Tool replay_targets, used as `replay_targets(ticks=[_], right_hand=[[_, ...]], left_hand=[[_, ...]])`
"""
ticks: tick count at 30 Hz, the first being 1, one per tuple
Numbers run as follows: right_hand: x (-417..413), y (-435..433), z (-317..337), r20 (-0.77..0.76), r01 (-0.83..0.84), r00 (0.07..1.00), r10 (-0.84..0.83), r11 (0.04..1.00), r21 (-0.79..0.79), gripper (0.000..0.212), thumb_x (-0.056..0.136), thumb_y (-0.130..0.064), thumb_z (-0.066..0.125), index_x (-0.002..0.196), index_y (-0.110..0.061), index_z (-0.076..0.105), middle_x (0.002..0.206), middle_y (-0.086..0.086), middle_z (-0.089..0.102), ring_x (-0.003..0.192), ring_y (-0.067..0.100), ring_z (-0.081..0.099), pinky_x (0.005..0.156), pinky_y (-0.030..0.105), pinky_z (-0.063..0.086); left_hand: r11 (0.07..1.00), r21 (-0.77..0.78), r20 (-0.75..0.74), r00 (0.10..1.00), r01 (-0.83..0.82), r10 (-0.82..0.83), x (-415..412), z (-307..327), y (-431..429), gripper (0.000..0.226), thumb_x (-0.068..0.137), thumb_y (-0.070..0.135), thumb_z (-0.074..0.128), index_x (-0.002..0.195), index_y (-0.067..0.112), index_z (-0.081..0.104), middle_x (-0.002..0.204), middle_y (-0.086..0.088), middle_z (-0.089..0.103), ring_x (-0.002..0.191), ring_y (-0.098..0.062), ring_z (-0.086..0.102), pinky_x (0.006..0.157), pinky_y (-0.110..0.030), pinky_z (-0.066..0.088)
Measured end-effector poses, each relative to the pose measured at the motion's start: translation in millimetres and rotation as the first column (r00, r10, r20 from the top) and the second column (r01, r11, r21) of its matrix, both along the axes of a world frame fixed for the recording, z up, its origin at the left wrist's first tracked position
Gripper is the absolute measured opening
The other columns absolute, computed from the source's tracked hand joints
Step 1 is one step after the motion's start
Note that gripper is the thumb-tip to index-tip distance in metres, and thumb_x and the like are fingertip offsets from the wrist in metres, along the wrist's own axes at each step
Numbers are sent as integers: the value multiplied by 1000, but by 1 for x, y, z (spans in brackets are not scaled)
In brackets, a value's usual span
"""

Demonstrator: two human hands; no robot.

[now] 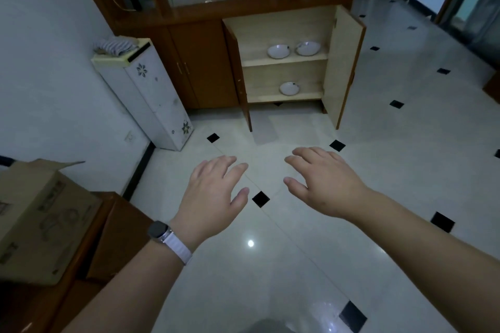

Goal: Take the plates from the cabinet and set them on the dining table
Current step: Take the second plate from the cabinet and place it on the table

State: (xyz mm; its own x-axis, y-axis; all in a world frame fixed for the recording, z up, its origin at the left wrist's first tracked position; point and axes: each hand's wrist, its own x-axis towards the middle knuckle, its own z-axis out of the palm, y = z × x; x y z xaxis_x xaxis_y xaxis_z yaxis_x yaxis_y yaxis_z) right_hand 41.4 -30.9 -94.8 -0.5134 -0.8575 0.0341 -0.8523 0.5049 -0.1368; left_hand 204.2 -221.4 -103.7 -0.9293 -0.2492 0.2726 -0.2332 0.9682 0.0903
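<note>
Head view, what we have on hand
1. Cabinet: low, both doors swung wide, two pale shelves exposed
2. Upper-left plate and upper-right plate: white, shallow, side by side on the top shelf; we cannot tell whether their rims touch
3. Lower plate: alone on the bottom shelf, near its middle
4. Left hand, watch at the wrist, and right hand: both palm-down over the tiled floor, fingers relaxed and spread, holding nothing, well apart from the cabinet
5. Dining table: not in view

Handling, as we judge it: likely glazed ceramic, so stiff, smooth, fairly light singly, and apt to chip or shatter on this hard floor. We would take each at opposite rims, thumbs on top and fingers under the base, lift it clear of the shelf edge before drawing it out, and stack only if the pile sits flat
</note>
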Motion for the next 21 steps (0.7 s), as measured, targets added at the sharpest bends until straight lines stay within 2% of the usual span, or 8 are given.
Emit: replay_targets(ticks=[7,12,16,21], right_hand=[[-64,-28,3,-12,80,997,-80,997,13,53,96,-54,34,139,-25,43,144,-4,43,132,18,37,106,35,29],[-114,-62,-11,-7,132,991,-132,990,48,67,89,-61,16,138,-26,45,143,-4,45,131,18,40,104,36,31],[-170,-108,-16,-4,189,982,-189,979,72,54,96,-55,31,141,-26,40,147,-5,41,134,17,36,107,36,29],[-237,-179,-5,-59,222,975,-216,967,126,57,95,-57,26,139,-24,42,142,-3,46,131,20,41,106,38,32]], left_hand=[[997,-5,-16,997,74,-74,-77,-7,-48,47,88,43,47,126,18,60,128,-7,59,118,-26,52,102,-43,37],[993,36,12,993,115,-116,-138,-29,-91,47,87,43,47,126,20,60,129,-5,60,121,-24,52,104,-44,36],[985,-22,74,983,173,-171,-202,-42,-153,48,89,45,45,129,22,57,132,-5,58,124,-23,51,106,-45,36],[985,-30,89,982,170,-167,-288,-36,-240,45,89,45,52,129,24,56,133,-3,57,123,-23,49,106,-44,36]])
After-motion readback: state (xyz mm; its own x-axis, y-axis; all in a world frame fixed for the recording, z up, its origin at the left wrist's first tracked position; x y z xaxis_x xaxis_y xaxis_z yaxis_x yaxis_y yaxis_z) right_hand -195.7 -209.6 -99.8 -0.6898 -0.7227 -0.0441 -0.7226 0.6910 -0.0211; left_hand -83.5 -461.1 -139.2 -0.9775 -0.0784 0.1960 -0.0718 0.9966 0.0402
